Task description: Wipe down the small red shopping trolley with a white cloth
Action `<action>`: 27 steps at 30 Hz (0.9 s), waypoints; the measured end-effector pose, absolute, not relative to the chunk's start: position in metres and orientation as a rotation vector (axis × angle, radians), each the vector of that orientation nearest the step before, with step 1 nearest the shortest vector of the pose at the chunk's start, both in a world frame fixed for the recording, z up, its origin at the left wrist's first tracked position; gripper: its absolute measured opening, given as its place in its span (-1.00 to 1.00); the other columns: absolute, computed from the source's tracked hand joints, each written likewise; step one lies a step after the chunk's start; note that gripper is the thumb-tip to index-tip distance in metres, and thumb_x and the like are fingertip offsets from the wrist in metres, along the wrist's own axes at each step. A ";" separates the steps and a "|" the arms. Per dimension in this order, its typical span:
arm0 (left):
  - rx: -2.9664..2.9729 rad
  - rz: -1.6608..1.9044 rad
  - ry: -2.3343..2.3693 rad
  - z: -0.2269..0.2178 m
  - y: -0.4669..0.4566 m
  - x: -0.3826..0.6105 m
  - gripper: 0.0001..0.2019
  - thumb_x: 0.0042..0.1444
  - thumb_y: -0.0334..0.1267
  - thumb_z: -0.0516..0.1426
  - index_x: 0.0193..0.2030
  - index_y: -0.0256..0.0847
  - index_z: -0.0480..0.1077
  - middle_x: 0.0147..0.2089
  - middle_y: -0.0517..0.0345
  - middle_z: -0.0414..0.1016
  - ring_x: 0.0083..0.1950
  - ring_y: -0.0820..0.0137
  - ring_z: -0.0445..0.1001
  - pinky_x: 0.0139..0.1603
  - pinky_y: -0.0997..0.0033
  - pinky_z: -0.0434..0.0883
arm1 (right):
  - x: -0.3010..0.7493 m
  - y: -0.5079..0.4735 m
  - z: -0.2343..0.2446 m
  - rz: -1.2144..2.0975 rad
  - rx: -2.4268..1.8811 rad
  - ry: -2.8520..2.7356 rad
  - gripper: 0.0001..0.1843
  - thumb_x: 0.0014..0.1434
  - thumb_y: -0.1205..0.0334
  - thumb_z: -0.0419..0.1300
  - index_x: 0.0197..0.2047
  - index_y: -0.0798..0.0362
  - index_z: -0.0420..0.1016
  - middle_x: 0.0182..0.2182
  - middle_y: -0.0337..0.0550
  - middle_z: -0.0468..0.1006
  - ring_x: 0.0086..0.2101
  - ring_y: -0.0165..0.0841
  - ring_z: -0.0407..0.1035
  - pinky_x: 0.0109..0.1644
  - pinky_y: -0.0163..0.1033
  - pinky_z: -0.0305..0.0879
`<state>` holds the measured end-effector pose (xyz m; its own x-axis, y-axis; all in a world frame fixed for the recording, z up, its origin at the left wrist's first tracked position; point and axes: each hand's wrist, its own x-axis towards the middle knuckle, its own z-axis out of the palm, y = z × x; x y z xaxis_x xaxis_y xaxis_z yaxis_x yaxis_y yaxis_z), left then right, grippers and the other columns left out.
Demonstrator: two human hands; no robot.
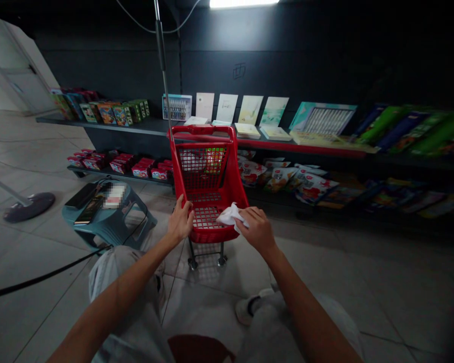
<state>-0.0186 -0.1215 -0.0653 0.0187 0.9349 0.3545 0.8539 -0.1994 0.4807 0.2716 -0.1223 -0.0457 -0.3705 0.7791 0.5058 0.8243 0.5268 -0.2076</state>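
Observation:
A small red shopping cart (208, 235) with a mesh basket stands on the floor in front of me, its handle on the shelf side. My left hand (181, 220) grips the cart's left rim near its front corner, fingers curled over the edge. A crumpled white tissue (230, 216) is pinched in my right hand (258, 229), at the right front rim of the cart. Part of the tissue lies over the basket's inside; whether it presses on the plastic I cannot tell.
Behind the cart runs a dark shelf (128, 127) with boxes, notebooks and snack bags. A blue-grey stool (136, 222) at left bears a phone and other items. A black cable (49, 275) crosses toward it. A round stand base (29, 206) sits farther left.

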 end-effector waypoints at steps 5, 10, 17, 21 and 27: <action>2.140 0.992 1.840 -0.069 -0.119 -0.017 -0.70 0.43 -0.10 -0.05 0.10 -0.15 0.38 0.53 -0.13 0.07 0.40 0.04 0.36 0.16 0.05 0.53 | 0.284 -0.132 -0.064 -0.038 -1.409 -1.894 -0.68 0.39 0.14 0.10 0.10 0.07 0.53 0.07 0.11 0.52 0.08 -0.08 0.34 0.24 -0.01 0.26; 2.131 1.019 1.813 -0.067 -0.120 -0.013 -0.71 0.41 -0.10 -0.02 0.09 -0.16 0.39 0.51 -0.17 0.09 0.37 0.03 0.40 0.20 -0.02 0.52 | 0.293 -0.132 -0.084 0.069 -1.368 -1.775 -0.69 0.42 0.10 0.04 0.04 0.04 0.51 0.01 0.09 0.50 0.07 -0.11 0.36 0.25 -0.03 0.29; 2.137 1.097 1.805 -0.070 -0.119 -0.008 -0.73 0.42 -0.15 -0.02 0.05 -0.21 0.40 0.51 -0.25 0.05 0.46 -0.04 0.27 0.25 -0.15 0.49 | 0.282 -0.141 -0.097 0.218 -1.495 -1.305 -0.61 0.38 -0.05 0.00 0.03 0.09 0.37 -0.03 0.13 0.50 0.00 -0.15 0.39 0.17 -0.09 0.32; 2.122 1.069 1.835 -0.072 -0.119 -0.005 -0.71 0.43 -0.13 -0.04 0.06 -0.21 0.40 0.51 -0.24 0.03 0.44 -0.04 0.29 0.21 -0.09 0.52 | 0.270 -0.141 -0.108 0.323 -1.550 -1.112 -0.54 0.30 0.01 -0.01 0.14 0.11 0.27 0.09 0.21 0.46 0.07 -0.14 0.37 0.22 -0.09 0.29; 2.153 1.086 1.817 -0.075 -0.120 -0.006 -0.73 0.42 -0.13 -0.03 0.06 -0.21 0.37 0.51 -0.23 0.00 0.46 -0.03 0.24 0.28 -0.08 0.47 | 0.259 -0.127 -0.130 0.578 -1.602 -1.160 -0.36 0.15 0.10 -0.03 0.28 0.12 0.13 0.13 0.20 0.47 0.07 -0.15 0.43 0.10 -0.13 0.40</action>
<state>-0.0057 -0.1199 -0.0746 0.0210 0.8989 0.4376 0.8112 -0.2711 0.5181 0.2594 -0.1269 -0.1304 0.4182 0.8911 0.1762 0.3965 -0.0046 -0.9180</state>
